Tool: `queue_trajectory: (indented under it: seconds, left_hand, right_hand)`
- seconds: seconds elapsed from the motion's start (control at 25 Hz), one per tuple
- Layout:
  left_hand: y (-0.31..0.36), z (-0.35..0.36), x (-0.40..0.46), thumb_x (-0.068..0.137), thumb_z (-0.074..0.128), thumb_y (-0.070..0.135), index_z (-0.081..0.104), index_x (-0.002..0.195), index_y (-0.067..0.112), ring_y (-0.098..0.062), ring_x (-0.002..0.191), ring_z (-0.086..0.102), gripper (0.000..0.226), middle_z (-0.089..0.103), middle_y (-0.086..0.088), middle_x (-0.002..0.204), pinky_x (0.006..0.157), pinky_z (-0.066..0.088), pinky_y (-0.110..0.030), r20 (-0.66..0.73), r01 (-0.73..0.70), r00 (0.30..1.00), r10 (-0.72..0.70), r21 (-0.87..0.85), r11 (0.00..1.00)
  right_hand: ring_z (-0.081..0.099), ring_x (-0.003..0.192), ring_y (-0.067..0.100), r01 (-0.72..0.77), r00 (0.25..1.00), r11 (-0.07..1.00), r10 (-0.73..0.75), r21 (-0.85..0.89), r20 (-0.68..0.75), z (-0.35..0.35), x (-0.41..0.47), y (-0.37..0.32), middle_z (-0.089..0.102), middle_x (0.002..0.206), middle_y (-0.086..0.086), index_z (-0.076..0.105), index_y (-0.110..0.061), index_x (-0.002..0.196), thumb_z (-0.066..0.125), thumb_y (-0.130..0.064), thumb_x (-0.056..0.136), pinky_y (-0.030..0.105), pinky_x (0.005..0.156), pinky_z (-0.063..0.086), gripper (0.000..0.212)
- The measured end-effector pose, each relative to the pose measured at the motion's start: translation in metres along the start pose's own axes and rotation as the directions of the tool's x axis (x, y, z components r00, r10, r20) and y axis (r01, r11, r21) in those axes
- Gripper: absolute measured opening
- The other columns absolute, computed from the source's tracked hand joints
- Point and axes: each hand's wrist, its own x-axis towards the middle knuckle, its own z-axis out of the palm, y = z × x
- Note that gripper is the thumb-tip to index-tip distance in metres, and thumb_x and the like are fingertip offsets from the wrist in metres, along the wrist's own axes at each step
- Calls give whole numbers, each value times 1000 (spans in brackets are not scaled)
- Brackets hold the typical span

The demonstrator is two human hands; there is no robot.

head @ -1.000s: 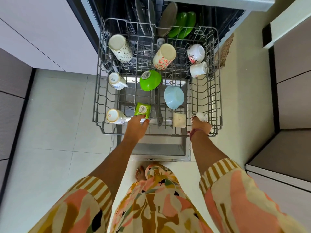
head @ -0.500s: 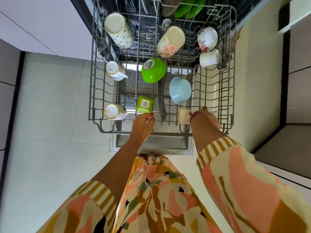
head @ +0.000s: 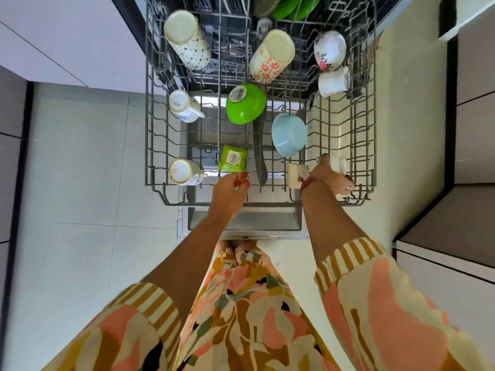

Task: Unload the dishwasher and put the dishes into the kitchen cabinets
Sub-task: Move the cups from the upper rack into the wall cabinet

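Nearest us, both hands are in at the front edge of the grey wire dishwasher rack [head: 152, 129]. The left hand [head: 227, 191] has its fingers pinched at the front wire, just below the square lime-green plastic container [head: 232, 158]; whether its grip holds anything I cannot tell. The right hand [head: 330, 174] is closed around a small white cup [head: 338, 163] at the rack's front right corner. Farther back, the upturned bright green bowl [head: 246, 104] and pale blue bowl [head: 289, 135] wait. Unloading is under way; next, lift the cup clear of the tines.
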Motion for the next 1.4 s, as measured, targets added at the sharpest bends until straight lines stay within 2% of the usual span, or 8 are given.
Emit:
queue_trajectory:
  seconds: [0.16,0.32,0.68,0.76,0.84,0.92,1.12,1.4]
  left_hand:
    - [17,-14,-9,87,67,22,51,129,10,-13,109,55,46,60,-3,122,90,46,-21,91,-8,996,22,-148,989]
    - [32,-36,-6,73,81,13,40,136,14,-11,113,56,75,56,3,125,101,46,-31,143,-51,985,92,-269,962]
    - [26,-82,6,60,85,-4,39,130,16,-8,99,62,86,61,9,110,84,56,-27,51,-168,978,200,-366,915]
    - [20,-90,4,61,86,2,45,126,17,-9,98,61,79,61,8,108,84,55,-24,-38,-173,985,171,-356,918]
    - [19,-100,1,62,85,1,47,117,21,-4,96,61,70,60,11,104,82,53,-19,-136,-210,976,171,-361,909]
    - [23,-109,1,63,84,-4,47,118,15,5,90,61,69,58,11,102,77,51,-13,-206,-244,962,178,-365,898]
    - [21,-122,20,61,85,-2,45,117,20,4,92,60,72,57,13,103,83,52,-17,-276,-294,939,207,-329,897]
    - [-5,-115,47,56,87,10,45,120,16,-6,99,60,77,57,11,106,86,51,-20,-284,-329,926,249,-285,900]
  right_hand:
    - [61,95,19,229,922,968,-248,99,296,-19,-43,-8,52,118,7,43,-8,119,86,-16,65,19,66,57,70]
    - [62,90,8,412,576,911,-279,22,768,-18,-87,-16,55,108,-4,45,-12,117,83,-6,68,16,68,54,62]
    - [58,111,14,675,-81,734,171,-72,982,12,-142,-47,57,122,1,45,-18,125,78,-3,74,22,83,54,63]
    - [57,115,13,506,-73,856,169,-109,983,18,-140,-39,58,122,-3,49,-17,125,66,-5,86,27,92,51,45]
    - [58,113,16,384,128,907,131,-171,983,28,-134,-17,60,119,-2,53,-14,122,51,-7,94,31,97,46,29]
    - [56,113,21,631,233,748,69,-205,970,36,-127,17,59,120,5,52,-11,121,54,-6,90,35,97,45,32]
    - [48,124,23,993,-104,60,30,103,994,59,-158,93,53,132,8,44,-10,135,82,-41,64,36,106,41,87]
    - [45,129,28,992,-17,120,-55,23,998,87,-171,126,49,140,15,45,-3,136,66,-12,85,16,100,32,56]
